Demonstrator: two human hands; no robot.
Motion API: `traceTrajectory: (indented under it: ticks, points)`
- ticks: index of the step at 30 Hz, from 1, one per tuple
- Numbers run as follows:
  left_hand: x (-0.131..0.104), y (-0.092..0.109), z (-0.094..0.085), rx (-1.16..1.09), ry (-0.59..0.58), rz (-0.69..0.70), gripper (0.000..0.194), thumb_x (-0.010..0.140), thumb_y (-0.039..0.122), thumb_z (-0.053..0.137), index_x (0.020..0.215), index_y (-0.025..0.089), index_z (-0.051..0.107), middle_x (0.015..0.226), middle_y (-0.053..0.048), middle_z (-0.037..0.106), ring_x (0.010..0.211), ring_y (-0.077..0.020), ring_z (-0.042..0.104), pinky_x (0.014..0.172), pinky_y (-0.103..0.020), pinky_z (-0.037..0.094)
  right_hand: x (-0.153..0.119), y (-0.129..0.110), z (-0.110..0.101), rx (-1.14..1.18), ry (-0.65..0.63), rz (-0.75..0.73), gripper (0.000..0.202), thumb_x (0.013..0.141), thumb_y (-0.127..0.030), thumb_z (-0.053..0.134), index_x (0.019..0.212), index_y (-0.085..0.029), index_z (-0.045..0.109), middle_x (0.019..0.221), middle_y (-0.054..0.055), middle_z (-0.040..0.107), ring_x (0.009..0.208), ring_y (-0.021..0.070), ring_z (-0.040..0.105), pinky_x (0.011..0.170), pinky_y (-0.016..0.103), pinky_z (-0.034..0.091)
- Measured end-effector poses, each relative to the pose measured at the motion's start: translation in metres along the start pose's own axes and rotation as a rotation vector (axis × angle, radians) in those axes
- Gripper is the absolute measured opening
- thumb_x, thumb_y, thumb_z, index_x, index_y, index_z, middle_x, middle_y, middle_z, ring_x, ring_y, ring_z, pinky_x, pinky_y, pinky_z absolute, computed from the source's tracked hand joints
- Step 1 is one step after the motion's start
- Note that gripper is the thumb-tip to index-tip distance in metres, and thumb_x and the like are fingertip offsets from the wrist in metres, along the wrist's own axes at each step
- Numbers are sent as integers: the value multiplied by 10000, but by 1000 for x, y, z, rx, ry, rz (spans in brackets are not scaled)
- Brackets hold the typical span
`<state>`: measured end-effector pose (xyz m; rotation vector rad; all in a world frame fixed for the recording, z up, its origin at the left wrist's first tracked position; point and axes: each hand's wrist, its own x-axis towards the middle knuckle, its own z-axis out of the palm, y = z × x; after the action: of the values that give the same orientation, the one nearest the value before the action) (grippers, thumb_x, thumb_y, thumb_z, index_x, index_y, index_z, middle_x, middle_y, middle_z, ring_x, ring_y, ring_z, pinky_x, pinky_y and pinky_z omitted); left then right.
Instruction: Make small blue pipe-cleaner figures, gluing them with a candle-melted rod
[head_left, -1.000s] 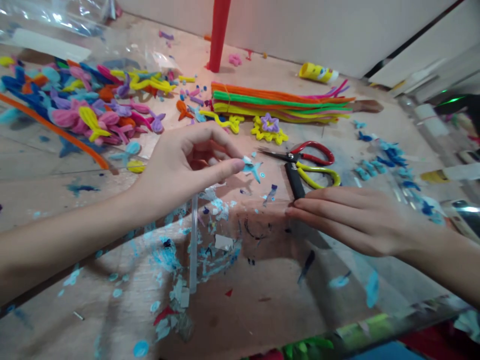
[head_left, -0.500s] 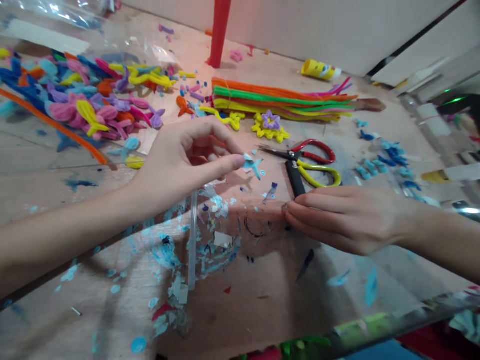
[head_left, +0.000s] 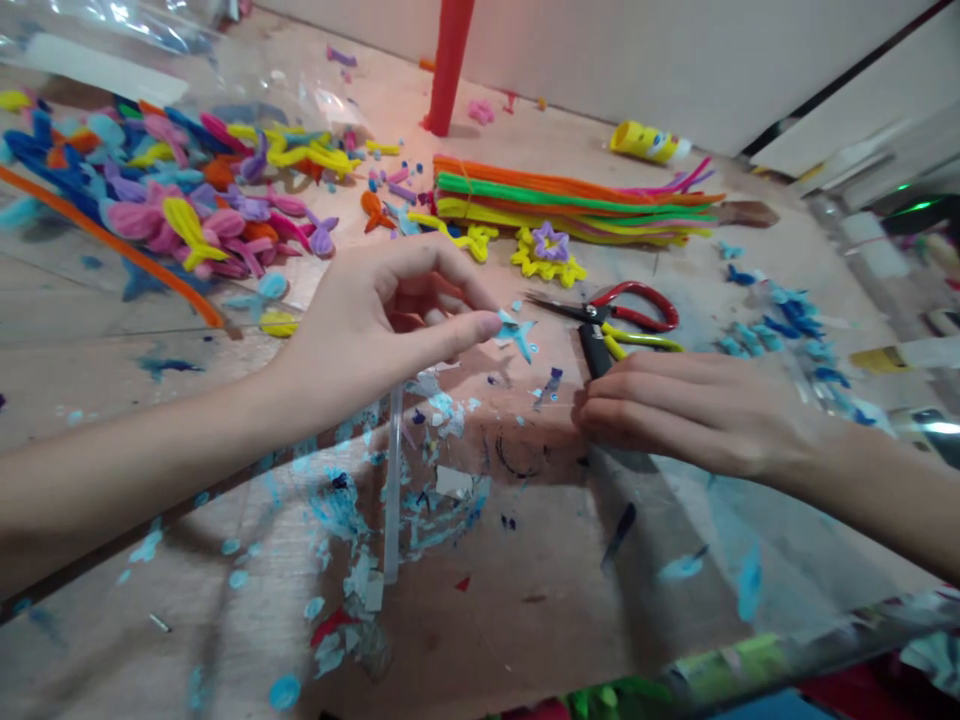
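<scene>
Between the thumb and fingertips of my left hand [head_left: 405,310] is a small light blue piece [head_left: 519,336] with pointed ends. My right hand [head_left: 675,412] lies low over the table at the right, fingers pressed together and pointing left; what they hold, if anything, is hidden. Just beyond its fingers lie scissors with red and yellow handles [head_left: 637,306] and a black-handled tool [head_left: 595,350], partly covered by the hand. A yellow and purple star shape [head_left: 550,254] rests behind the scissors.
Colourful pipe-cleaner shapes [head_left: 202,210] are heaped at the left. A pipe-cleaner bundle [head_left: 570,205], a red post [head_left: 450,70] and a yellow tube [head_left: 646,143] are at the back. A clear stick [head_left: 393,490] lies among blue scraps.
My right hand has moved slightly up toward the scissors and now covers part of the yellow handle. The whole view has shifted a little; my left hand still pinches the blue piece.
</scene>
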<state>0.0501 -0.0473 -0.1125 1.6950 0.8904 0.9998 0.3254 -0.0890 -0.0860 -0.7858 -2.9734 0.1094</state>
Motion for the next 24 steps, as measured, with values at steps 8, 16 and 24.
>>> traceTrajectory:
  ticks: [8,16,24]
  points:
    - [0,-1,-1,-11,-7,3,105,773,190,746,753,250,662,787,6,721,689,-151,698,562,-251,565,6,4,-6,188,-61,191,175,947,-313,564,1004,-179,661,938,90,675,860,196,638,748,326,517]
    - [0,-1,-1,-1,-12,39,118,792,166,726,746,239,645,740,19,695,621,-114,663,548,-227,560,27,14,-13,305,-198,313,274,884,-454,623,968,-192,624,842,42,633,711,163,553,630,276,407]
    - [0,-3,0,60,-1,95,97,811,134,686,780,208,630,741,23,705,614,-96,656,523,-196,524,43,21,-15,371,-266,309,367,846,-553,645,982,-215,600,836,26,594,662,151,499,570,282,349]
